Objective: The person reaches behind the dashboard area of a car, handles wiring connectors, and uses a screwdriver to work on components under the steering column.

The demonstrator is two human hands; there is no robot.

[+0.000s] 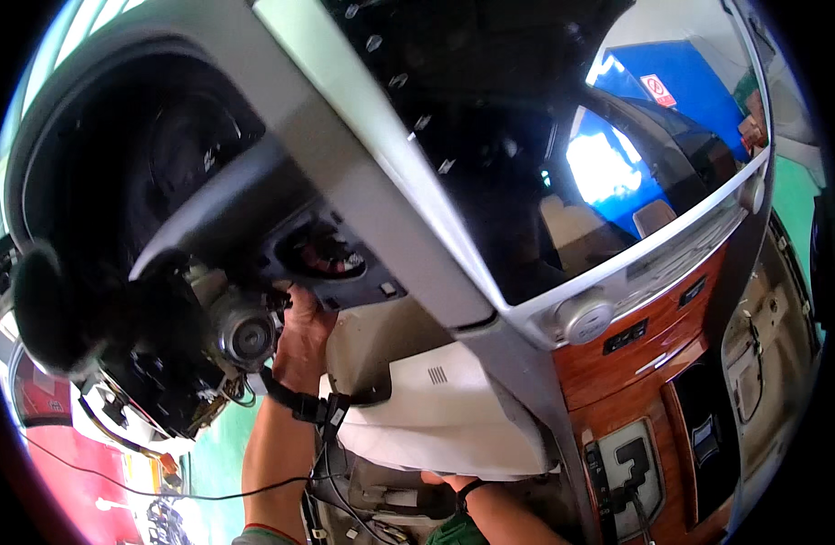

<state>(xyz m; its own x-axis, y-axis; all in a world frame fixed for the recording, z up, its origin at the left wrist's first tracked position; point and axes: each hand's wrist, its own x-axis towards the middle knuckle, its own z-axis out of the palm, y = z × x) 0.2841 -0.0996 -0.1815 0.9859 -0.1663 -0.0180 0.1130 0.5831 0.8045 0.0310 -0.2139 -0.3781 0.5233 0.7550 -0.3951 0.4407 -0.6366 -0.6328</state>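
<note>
The left hand [307,331] was found raised beside the round grey barrel [249,336] of the steering column, its upper end at the lower edge of the dark dash trim [374,285]. The trim lay just above and to the right of that hand, with an open cut-out [322,252] showing wiring inside. The left fingertips were hidden, so whether they were spread, pressed together or pinching a part could not be told. The right hand [434,478] lay below and to the right of the left one, mostly hidden at the lower edge of the pale panel [436,413]; its grip likewise could not be told. A black connector [336,415] on a cable hung just below the left hand, close beside the forearm, and a thin black lead [222,497] crossed below it. In this inspector's judgement, such blind reaching was best done by feel, with light, even finger pressure along the trim edge and no levering against the barrel. The left forearm was best kept from dragging on the connector or lead, and the right hand was best kept from flexing the pale panel, which looked thin enough to mark or crack.
</note>
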